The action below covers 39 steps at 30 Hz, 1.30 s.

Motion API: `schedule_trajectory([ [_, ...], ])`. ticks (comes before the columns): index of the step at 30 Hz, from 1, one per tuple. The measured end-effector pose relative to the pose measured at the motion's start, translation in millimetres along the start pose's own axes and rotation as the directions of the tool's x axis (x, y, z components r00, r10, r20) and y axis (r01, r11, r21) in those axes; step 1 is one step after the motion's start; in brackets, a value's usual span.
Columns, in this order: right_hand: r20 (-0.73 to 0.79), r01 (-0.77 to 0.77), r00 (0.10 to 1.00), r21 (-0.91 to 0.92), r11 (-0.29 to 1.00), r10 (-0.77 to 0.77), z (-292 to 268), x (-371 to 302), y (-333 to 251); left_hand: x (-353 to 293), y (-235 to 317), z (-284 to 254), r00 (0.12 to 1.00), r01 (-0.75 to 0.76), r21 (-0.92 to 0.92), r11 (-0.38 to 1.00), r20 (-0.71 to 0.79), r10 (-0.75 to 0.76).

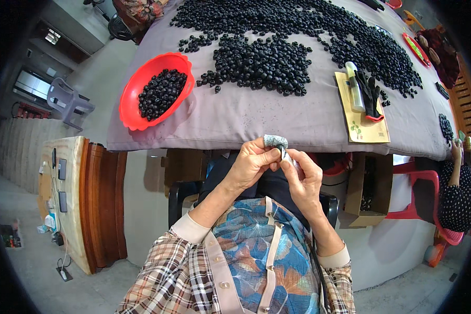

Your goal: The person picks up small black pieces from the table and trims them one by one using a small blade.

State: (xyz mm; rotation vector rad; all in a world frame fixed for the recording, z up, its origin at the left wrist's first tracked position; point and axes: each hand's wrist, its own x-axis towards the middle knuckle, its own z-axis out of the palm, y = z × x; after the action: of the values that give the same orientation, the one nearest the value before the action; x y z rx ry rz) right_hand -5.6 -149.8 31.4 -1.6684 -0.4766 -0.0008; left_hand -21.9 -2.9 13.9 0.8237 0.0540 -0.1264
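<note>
My left hand (255,162) and my right hand (304,175) meet just in front of the table's near edge, fingers pinched together. Between them is a small grey patterned scrap, apparently cloth (275,140), its lower part hidden by the fingers. A pale piece with a dark bit shows between the fingertips; what it is I cannot make out. Beyond my hands, small dark round pieces (261,63), like beads or berries, lie in a heap on the grey-mauve tablecloth (235,118). More of them fill part of a red scalloped bowl (128,107) at the left.
Right of the heap, a tan notebook (369,133) carries a clear tube (354,86) and a black glove (370,97). Another person (458,196) sits at the far right, one hand at the table edge. An open cardboard box (371,209) stands under the table; a wooden cabinet (102,204) is at left.
</note>
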Motion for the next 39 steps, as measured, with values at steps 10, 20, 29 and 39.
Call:
schedule_trajectory([
  [10, 0.02, -0.129, 0.991, 0.371, 0.92, 0.131, 6, -2, 4, 1, -2, -3, 1.0, 0.026, -0.048, 0.999, 0.006, -0.026],
  [20, -0.008, -0.058, 0.998, 0.051, 0.997, 0.059, 4, -4, 9, 1, -5, -6, 1.0, 0.021, -0.086, 0.996, 0.02, -0.02],
  [29, 0.002, -0.077, 0.997, 0.006, 0.997, 0.077, 0, -2, 6, 0, -5, -6, 0.999, 0.033, -0.027, 0.999, 0.005, -0.033],
  [39, -0.028, -0.103, 0.994, 0.134, 0.986, 0.108, -3, 3, 6, 1, -7, -3, 0.992, 0.103, -0.084, 0.991, -0.064, -0.109],
])
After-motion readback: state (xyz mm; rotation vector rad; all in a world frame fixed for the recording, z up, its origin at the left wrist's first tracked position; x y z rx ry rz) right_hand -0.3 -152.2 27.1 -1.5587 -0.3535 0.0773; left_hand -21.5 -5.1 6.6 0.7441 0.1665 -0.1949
